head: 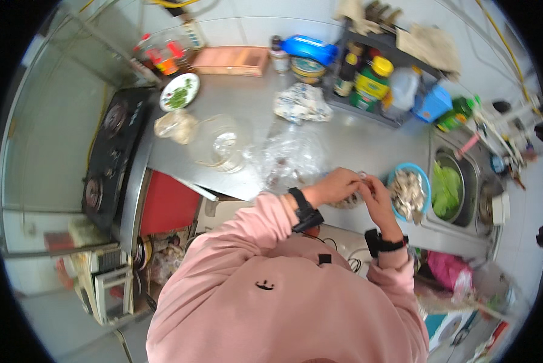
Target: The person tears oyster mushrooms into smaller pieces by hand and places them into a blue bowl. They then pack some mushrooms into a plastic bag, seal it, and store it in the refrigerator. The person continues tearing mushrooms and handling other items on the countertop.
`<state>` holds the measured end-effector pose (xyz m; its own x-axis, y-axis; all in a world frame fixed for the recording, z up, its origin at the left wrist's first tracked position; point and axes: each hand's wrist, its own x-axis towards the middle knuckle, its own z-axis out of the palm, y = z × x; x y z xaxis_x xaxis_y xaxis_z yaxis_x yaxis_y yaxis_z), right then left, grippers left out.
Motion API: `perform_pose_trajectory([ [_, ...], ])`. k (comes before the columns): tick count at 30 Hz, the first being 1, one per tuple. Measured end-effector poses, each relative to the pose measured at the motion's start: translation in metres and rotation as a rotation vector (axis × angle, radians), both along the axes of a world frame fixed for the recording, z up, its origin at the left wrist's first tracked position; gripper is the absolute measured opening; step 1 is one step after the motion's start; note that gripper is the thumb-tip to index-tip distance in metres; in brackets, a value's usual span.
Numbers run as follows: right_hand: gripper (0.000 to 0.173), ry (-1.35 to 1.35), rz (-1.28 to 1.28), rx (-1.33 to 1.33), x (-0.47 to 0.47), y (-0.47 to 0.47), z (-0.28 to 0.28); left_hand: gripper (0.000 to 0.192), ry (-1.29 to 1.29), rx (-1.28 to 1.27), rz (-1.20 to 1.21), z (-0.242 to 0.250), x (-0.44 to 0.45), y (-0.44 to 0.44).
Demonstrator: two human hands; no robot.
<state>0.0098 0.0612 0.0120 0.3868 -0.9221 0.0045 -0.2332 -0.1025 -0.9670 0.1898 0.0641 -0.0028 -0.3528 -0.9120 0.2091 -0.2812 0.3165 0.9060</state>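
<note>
My left hand (339, 185) and my right hand (377, 196) meet over the front of the steel counter. Pinched between their fingertips is a small pale piece (362, 174), too blurred to name. Beneath the hands sits a bowl (344, 204), mostly hidden, with brownish bits in it. A light-blue bowl (428, 181) stands just right of my right hand. It is heaped with whitish-grey food pieces (407, 195), possibly mushrooms. To the left of my left hand, a crumpled clear plastic bag (294, 154) lies with some dark bits in it.
At right, a sink (473, 181) holds a metal basin with green leaves (444, 188). Leftward are a clear container (219, 143), a tied bag (176, 126), a plate with chopped greens (179, 93) and a gas stove (115, 154). A bottle rack (366, 77) stands behind.
</note>
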Motion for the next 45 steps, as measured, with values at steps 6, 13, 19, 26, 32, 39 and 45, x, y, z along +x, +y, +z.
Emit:
perform_pose_trajectory([
  [6, 0.023, 0.167, -0.19, -0.07, 0.0, 0.01, -0.016, 0.02, 0.084, 0.271, -0.079, 0.0, -0.008, 0.003],
  [13, 0.004, -0.126, -0.365, 0.332, -0.01, 0.012, -0.015, 0.032, 0.157, 0.31, 0.051, -0.009, -0.008, 0.007],
  [19, 0.002, -0.111, -0.2, 0.066, 0.0, 0.023, -0.01, 0.04, -0.108, -0.192, 0.139, -0.014, -0.019, 0.013],
  [26, 0.005, -0.239, -0.095, 0.217, -0.001, 0.023, -0.001, 0.039, -0.339, -0.501, 0.279, -0.025, -0.027, 0.01],
  [32, 0.006, -0.302, -0.355, 0.579, -0.012, -0.011, -0.025, 0.022, -0.301, -0.593, 0.342, -0.031, -0.017, 0.009],
  [39, 0.006, -0.087, -0.29, 0.174, -0.003, -0.016, -0.058, 0.017, -0.3, -0.402, 0.207, -0.033, -0.013, 0.007],
  [45, 0.021, 0.328, -0.038, -0.2, 0.0, 0.021, -0.024, 0.027, -0.023, 0.459, 0.199, -0.03, -0.013, -0.006],
])
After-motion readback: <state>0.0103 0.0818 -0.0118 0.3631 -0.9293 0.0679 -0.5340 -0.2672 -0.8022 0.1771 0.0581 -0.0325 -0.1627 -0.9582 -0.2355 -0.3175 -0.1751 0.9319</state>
